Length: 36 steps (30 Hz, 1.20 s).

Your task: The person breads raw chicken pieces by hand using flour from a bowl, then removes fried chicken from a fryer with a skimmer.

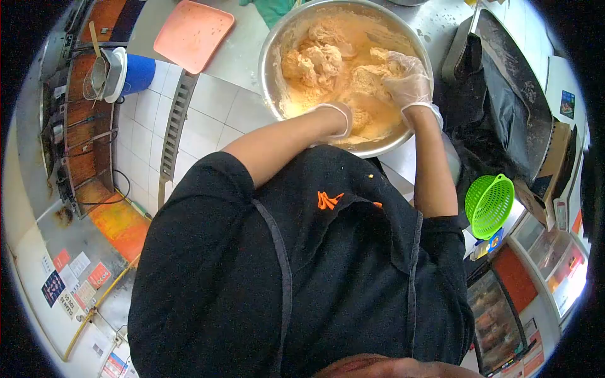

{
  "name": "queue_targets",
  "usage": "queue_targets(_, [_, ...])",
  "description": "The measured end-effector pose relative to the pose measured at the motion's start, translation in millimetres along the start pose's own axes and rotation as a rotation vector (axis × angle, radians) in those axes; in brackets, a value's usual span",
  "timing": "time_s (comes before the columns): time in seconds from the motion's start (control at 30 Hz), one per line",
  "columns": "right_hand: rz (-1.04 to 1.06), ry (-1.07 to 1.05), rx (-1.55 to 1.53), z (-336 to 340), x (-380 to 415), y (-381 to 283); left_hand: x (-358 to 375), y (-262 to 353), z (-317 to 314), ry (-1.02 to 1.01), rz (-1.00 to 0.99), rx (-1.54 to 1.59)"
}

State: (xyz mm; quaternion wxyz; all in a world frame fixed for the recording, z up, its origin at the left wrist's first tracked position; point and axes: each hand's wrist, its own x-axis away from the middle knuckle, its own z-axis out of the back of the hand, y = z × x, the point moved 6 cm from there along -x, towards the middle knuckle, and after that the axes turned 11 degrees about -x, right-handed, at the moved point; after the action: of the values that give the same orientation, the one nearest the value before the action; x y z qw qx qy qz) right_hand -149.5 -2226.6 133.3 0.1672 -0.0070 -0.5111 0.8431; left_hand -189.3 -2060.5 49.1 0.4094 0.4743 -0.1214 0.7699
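A large steel bowl (267, 88) holds orange-tinted flour (372, 129) and several craggy, flour-coated chicken pieces (321, 63). My right hand (408, 80), in a clear plastic glove, is at the bowl's right side with its fingers curled against a flour-coated chicken piece (370, 80). My left hand (340, 118), also gloved, reaches over the near rim into the flour. Its fingers are hidden by the flour and the glove, so their grip does not show.
A pink tray (194, 36) lies left of the bowl, near a green cloth (272, 9). On the right are a large dark metal tray (517, 69) with black plastic (504, 113) and a green basket (489, 206). A blue bucket (140, 72) stands far left.
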Motion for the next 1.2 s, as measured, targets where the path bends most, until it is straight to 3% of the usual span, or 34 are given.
queue_targets(0.03, [-0.035, 0.003, 0.081, -1, -3, 6, 0, -4, -1, 0.005, -0.001, -0.003])
queue_targets(0.07, [-0.141, -0.003, 0.130, 12, 15, -44, 0, -8, -5, -0.026, -0.013, -0.023])
queue_targets(0.1, [-0.134, -0.001, 0.132, 15, 16, -43, 3, -13, -8, -0.056, -0.023, -0.042])
queue_targets(0.17, [0.303, 0.002, 0.137, 15, 18, -52, 50, -18, 20, 0.049, 0.011, -0.008])
queue_targets(0.2, [0.282, -0.005, 0.214, 12, 13, -46, 69, -16, 31, 0.145, 0.040, 0.031])
queue_targets(0.33, [0.251, -0.012, 0.319, 8, 19, -62, 72, -21, 28, 0.135, 0.165, -0.103])
queue_targets(0.47, [0.302, 0.026, 0.465, -2, 13, -64, 71, -20, 34, 0.220, 0.045, -0.181])
queue_targets(0.53, [0.066, -0.092, 0.350, -3, 15, -56, 65, -22, 28, 0.215, 0.033, -0.034])
queue_targets(0.67, [0.020, -0.027, 0.226, 14, 10, -94, 56, -24, 17, 0.378, 0.010, -0.073])
queue_targets(0.8, [0.200, -0.004, -0.050, 60, -26, -125, 59, -28, 21, 0.348, 0.007, -0.043])
queue_targets(0.83, [-0.016, 0.038, -0.420, 63, -31, -147, 49, -28, 11, 0.342, -0.024, -0.085])
queue_targets(0.9, [-0.023, 0.077, -0.404, 78, -63, -188, 46, -27, 7, 0.348, -0.054, -0.134])
queue_targets(1.03, [0.243, 0.143, -0.317, 110, -170, -187, 52, -27, 14, 0.410, -0.095, -0.094])
queue_targets(1.2, [0.101, 0.233, -0.050, 99, -278, -158, 51, -23, 13, 0.479, -0.181, -0.045])
